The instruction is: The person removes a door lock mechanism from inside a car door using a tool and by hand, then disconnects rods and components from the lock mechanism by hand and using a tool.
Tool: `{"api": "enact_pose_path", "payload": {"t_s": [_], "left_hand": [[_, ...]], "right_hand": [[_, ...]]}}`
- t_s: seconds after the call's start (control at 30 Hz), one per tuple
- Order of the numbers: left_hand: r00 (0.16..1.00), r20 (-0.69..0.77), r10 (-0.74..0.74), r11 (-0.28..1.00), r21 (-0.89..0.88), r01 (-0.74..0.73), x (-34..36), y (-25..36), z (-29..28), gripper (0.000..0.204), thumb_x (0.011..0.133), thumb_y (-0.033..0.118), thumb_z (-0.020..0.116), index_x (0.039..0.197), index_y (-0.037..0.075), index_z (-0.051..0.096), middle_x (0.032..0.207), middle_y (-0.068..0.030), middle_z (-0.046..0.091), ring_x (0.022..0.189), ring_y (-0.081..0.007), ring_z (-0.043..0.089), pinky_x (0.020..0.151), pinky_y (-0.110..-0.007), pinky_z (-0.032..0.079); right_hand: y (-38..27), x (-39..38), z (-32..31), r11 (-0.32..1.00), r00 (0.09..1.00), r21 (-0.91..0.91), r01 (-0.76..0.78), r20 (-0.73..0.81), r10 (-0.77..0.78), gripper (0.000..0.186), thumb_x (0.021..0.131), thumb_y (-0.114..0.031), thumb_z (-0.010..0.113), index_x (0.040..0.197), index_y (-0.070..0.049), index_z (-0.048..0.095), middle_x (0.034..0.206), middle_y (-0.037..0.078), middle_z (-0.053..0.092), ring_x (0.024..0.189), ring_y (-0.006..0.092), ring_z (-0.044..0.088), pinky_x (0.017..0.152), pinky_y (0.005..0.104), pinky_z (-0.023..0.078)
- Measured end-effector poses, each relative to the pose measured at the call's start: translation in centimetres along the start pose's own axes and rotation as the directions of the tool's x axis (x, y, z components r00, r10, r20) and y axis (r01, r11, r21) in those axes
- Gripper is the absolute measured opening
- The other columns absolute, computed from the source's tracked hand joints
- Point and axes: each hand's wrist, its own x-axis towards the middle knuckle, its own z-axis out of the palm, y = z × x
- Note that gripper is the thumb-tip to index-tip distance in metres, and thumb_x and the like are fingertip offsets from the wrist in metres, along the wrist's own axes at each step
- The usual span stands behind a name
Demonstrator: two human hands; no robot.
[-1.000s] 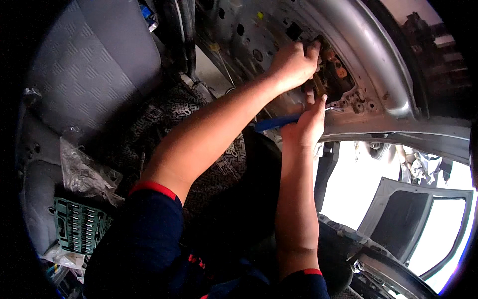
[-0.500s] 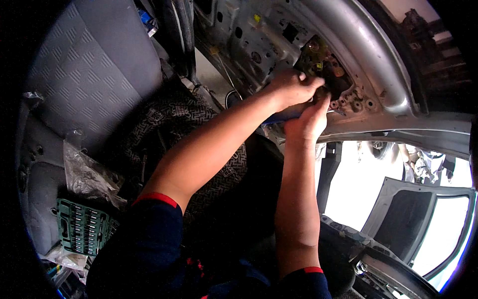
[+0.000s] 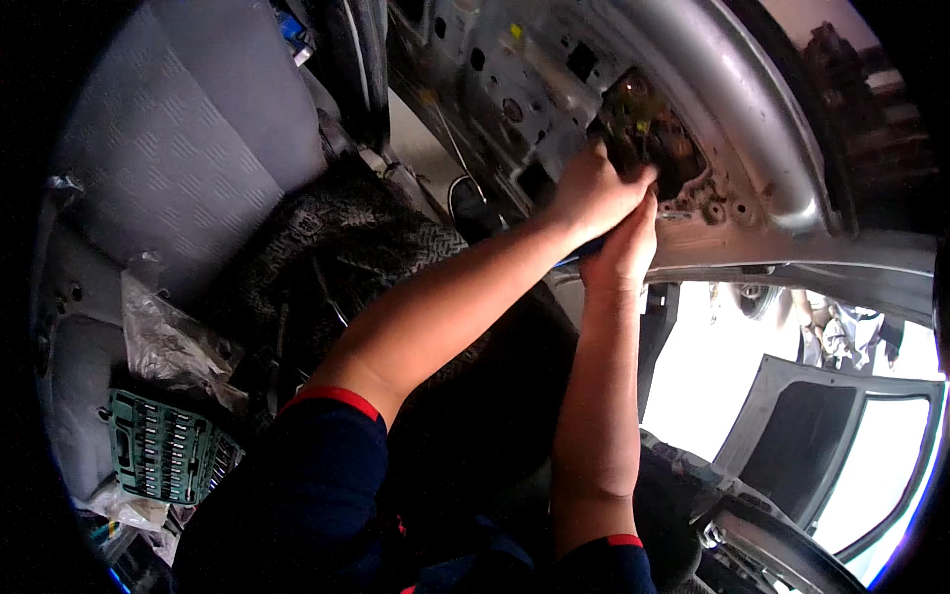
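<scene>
My left hand (image 3: 604, 188) is closed at the lower edge of a dark opening in the grey metal door panel (image 3: 544, 94), where a mechanism (image 3: 638, 114) shows; what its fingers grip is hidden. Directly below it, my right hand (image 3: 625, 238) is closed around a blue tool (image 3: 576, 255), mostly covered by the hands. The two hands overlap at the fingertips.
Left are a grey seat (image 3: 178, 99), crumpled plastic (image 3: 173, 337) and a green socket set (image 3: 163, 445). Patterned dark fabric (image 3: 327, 228) lies below the door, near a dark shoe (image 3: 470, 206). Another vehicle door (image 3: 792, 426) stands at lower right, in bright light.
My left hand has moved down from the top of the opening to just above my right hand, uncovering the mechanism. More of the blue tool is now hidden.
</scene>
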Motion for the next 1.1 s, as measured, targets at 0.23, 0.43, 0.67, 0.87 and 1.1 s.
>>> {"api": "enact_pose_path", "payload": {"t_s": [0.23, 0.43, 0.67, 0.87, 1.1], "left_hand": [[0.999, 0.030, 0.021, 0.972, -0.234, -0.013, 0.3, 0.1, 0.7, 0.049, 0.085, 0.027, 0.076, 0.116, -0.006, 0.058, 0.109, -0.0246, 0.068, 0.098, -0.0346, 0.070, 0.085, -0.041, 0.057], [0.955, 0.264, -0.134, 0.581, -0.760, 0.292, 1.5, -1.4, 2.3, 0.027, 0.087, 0.014, 0.070, 0.106, -0.004, 0.064, 0.089, -0.0155, 0.071, 0.083, -0.0257, 0.070, 0.075, -0.037, 0.057], [0.997, 0.076, 0.031, 0.590, -0.806, 0.043, 2.7, -3.3, 4.7, 0.029, 0.087, 0.012, 0.070, 0.111, -0.005, 0.063, 0.100, -0.0161, 0.071, 0.092, -0.0251, 0.069, 0.080, -0.036, 0.056], [0.979, 0.034, 0.200, 0.890, -0.423, -0.167, 3.4, -4.2, 4.0, 0.048, 0.081, 0.015, 0.073, 0.121, -0.005, 0.058, 0.117, -0.0258, 0.066, 0.112, -0.0350, 0.066, 0.092, -0.040, 0.054], [0.979, -0.062, 0.192, 0.923, -0.328, -0.202, 4.0, -4.1, 4.4, 0.038, 0.081, 0.015, 0.070, 0.116, -0.001, 0.064, 0.109, -0.0241, 0.069, 0.108, -0.0386, 0.066, 0.091, -0.043, 0.054]], "right_hand": [[0.2, -1.4, -3.3, 0.909, 0.967, -0.334, 0.250, 0.128, -0.220, 0.035, 0.104, -0.021, 0.054, 0.128, 0.003, 0.061, 0.119, 0.011, 0.067, 0.102, 0.0137, 0.062, 0.087, 0.0276, 0.050], [-1.2, -3.6, -4.9, 0.846, 0.977, -0.490, 0.211, 0.141, -0.162, 0.042, 0.102, -0.011, 0.052, 0.144, -0.011, 0.055, 0.075, -0.007, 0.049, 0.061, 0.0004, 0.036, 0.052, 0.0181, 0.029], [-3.5, -5.1, -3.6, 0.738, 0.985, -0.653, 0.168, 0.131, -0.108, 0.046, 0.102, -0.004, 0.054, 0.147, -0.001, 0.048, 0.071, -0.001, 0.053, 0.063, 0.0036, 0.044, 0.053, 0.0204, 0.035], [-3.5, -4.8, -4.1, 0.628, 0.949, -0.713, 0.311, 0.268, -0.166, 0.051, 0.101, -0.003, 0.053, 0.151, -0.002, 0.042, 0.073, 0.001, 0.056, 0.063, 0.0061, 0.046, 0.054, 0.0213, 0.038], [-4.6, -4.0, -4.0, 0.381, 0.882, -0.798, 0.467, 0.389, -0.266, 0.058, 0.098, 0.003, 0.052, 0.154, -0.004, 0.039, 0.084, 0.003, 0.065, 0.071, 0.0091, 0.057, 0.067, 0.0248, 0.050]]}}
